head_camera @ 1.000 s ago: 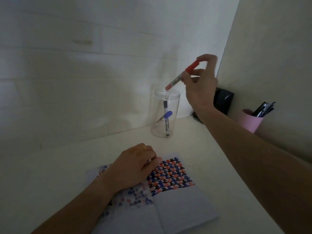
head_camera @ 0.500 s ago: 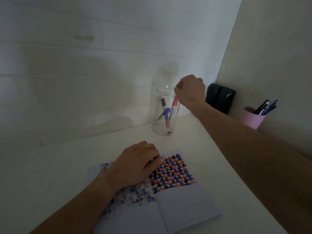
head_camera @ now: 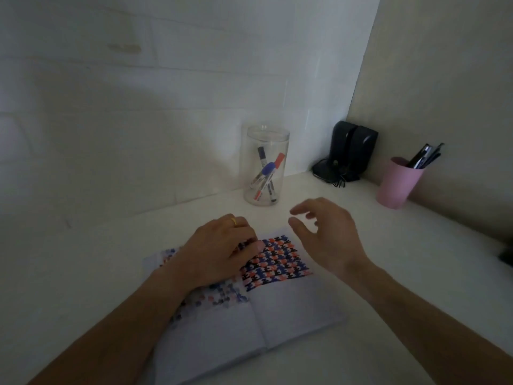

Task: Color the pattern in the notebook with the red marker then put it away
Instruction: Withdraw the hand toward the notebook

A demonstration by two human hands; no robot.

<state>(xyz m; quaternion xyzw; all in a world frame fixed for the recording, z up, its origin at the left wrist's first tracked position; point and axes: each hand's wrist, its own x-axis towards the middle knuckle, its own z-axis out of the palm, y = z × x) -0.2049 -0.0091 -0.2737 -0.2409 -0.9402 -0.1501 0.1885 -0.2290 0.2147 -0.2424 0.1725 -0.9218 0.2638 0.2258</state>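
Marker is sitting in the jar

The notebook (head_camera: pixel 249 301) is lying open in front of the jar (head_camera: pixel 266 165). The left hand (head_camera: pixel 222 248) is pressing flat on it, the right hand (head_camera: pixel 327 232) is hanging empty, fingers apart. The red marker (head_camera: pixel 270 176) is leaning inside; a bump could tip the jar.

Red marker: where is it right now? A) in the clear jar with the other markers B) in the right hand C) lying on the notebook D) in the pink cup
A: the red marker leans inside the clear jar among the other markers, while the right hand hovers empty above the notebook with its fingers spread.
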